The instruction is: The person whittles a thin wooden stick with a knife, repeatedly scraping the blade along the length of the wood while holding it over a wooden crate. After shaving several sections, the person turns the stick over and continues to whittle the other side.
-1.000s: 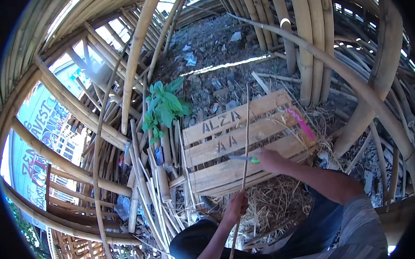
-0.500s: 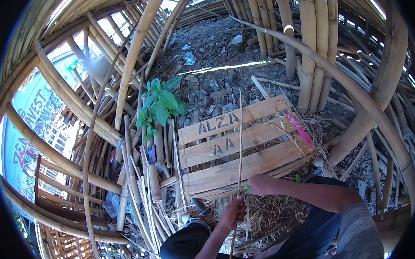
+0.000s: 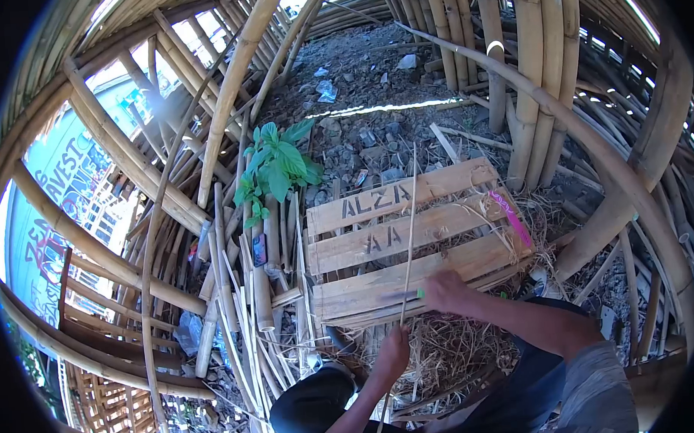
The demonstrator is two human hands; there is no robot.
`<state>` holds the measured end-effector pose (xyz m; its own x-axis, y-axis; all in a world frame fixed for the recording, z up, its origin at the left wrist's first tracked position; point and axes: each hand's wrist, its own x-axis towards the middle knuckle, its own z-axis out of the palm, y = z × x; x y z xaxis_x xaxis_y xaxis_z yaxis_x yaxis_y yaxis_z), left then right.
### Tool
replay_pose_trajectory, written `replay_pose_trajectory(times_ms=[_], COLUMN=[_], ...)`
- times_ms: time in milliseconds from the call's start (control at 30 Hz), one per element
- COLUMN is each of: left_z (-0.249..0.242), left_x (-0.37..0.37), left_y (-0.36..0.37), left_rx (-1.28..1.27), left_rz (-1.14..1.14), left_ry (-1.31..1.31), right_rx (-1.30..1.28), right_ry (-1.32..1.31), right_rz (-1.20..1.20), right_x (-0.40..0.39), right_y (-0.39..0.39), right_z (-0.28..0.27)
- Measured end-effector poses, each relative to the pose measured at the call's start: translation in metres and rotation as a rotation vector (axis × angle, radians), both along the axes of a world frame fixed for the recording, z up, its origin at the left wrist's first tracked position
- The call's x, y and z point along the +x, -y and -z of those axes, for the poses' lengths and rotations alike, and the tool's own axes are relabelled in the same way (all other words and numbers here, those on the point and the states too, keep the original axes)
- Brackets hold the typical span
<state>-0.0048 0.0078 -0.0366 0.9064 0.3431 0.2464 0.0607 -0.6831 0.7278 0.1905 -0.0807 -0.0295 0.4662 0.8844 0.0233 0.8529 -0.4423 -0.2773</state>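
A long thin bamboo strip (image 3: 411, 248) stands tilted in front of me, its tip over the slatted wooden crate (image 3: 366, 298). My left hand (image 3: 392, 354) is wrapped round the strip below the crate's near edge. Just above, my right hand (image 3: 448, 292) is closed on a knife (image 3: 421, 294) with a bright green handle. The blurred blade points left and crosses the strip; whether it touches cannot be made out. Dark letters mark the crate's slats, and pink writing shows at its right end.
Dry straw and shavings (image 3: 453, 351) cover the ground by my legs. Cut bamboo pieces (image 3: 264, 305) and a phone (image 3: 260, 250) lie left of the crate, near a leafy green plant (image 3: 277, 167). A long bamboo pole (image 3: 559, 113) slants across the right side, near thick upright poles (image 3: 529, 85).
My right hand with the knife has moved up along the strip and slightly right, away from my left hand. The left hand keeps its hold. The whole view has shifted slightly.
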Motion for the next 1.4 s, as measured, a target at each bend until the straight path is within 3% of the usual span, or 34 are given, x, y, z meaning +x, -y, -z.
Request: replay_pose_trajectory(times_ms=[33,67,100,133,167,200,233,267,333,433,500,567,600,667,733,767,833,867,967,1067,1133,1200,1267,1333,1400], left_z=[-0.008,-0.022,-0.030,-0.026,-0.017,-0.012,-0.041,-0.038,-0.030,-0.028,-0.024,-0.028,-0.028,-0.027,-0.026,-0.027,-0.031,-0.033,-0.040,-0.032,-0.044,-0.052,-0.051,-0.030,-0.032], left_x=[0.000,-0.003,-0.009,-0.019,-0.015,-0.011,-0.006,-0.007,-0.004,0.000,0.001,0.002,0.001,-0.004,-0.006,-0.005,-0.004,-0.003,-0.001,-0.005,-0.007,-0.011,-0.016,-0.024,-0.022], left_y=[0.004,0.010,0.014,0.013,0.012,0.012,0.015,0.013,0.010,0.006,0.002,0.000,0.002,0.009,0.018,0.022,0.023,0.022,0.017,0.010,0.015,0.021,0.027,0.035,0.040], left_rx=[-0.003,-0.075,-0.148,-0.143,-0.330,-0.524,-0.523,-0.537,-0.316,-0.272,-0.244,-0.494,-0.491,-0.288,-0.205,-0.126,-0.200,-0.271,-0.418,-0.379,-0.321,-0.267,-0.439,-0.537,-0.547], left_rz=[0.001,0.000,0.002,0.020,0.028,0.032,-0.018,-0.019,-0.044,-0.072,-0.076,-0.118,-0.111,-0.057,-0.060,-0.071,-0.053,-0.039,-0.056,-0.032,-0.036,-0.027,-0.034,0.010,0.051], left_ry=[-0.004,-0.110,-0.226,-0.268,-0.331,-0.388,-0.412,-0.413,-0.333,-0.290,-0.231,-0.377,-0.383,-0.302,-0.299,-0.288,-0.292,-0.300,-0.378,-0.373,-0.338,-0.301,-0.478,-0.466,-0.448], right_rx=[-0.011,-0.119,-0.120,-0.156,-0.159,-0.143,-0.132,-0.150,-0.147,-0.112,-0.093,-0.099,-0.096,-0.110,-0.003,-0.003,0.005,0.006,0.017,-0.085,-0.078,-0.217,-0.130,0.007,0.010], right_ry=[0.132,-0.035,0.001,-0.113,-0.125,-0.098,-0.068,-0.182,-0.251,-0.262,-0.256,-0.188,-0.192,-0.197,0.049,0.050,-0.166,-0.164,-0.215,-0.255,-0.140,-0.173,-0.220,-0.055,-0.119], right_rz=[-0.014,0.249,0.394,0.494,0.503,0.432,0.357,0.295,0.138,-0.066,-0.091,-0.114,-0.106,0.056,-0.026,-0.019,0.392,0.395,0.257,0.061,-0.051,0.085,0.409,0.495,0.525], right_x=[0.020,0.042,0.070,0.101,0.098,0.096,0.091,0.076,0.040,-0.011,-0.029,-0.030,-0.025,-0.009,0.032,0.041,0.052,0.051,0.031,-0.002,-0.012,0.014,0.065,0.111,0.110], right_y=[0.006,0.002,0.010,0.030,0.035,0.040,0.044,0.042,0.028,0.017,0.014,0.013,0.013,0.010,0.018,0.017,0.014,0.016,0.019,0.016,0.015,0.010,0.016,0.039,0.044], right_z=[-0.005,-0.028,-0.022,-0.028,-0.025,-0.024,-0.033,-0.038,-0.029,-0.010,-0.021,-0.024,-0.025,-0.025,-0.004,-0.006,-0.014,-0.016,-0.031,-0.030,-0.027,-0.035,-0.043,-0.027,-0.028])
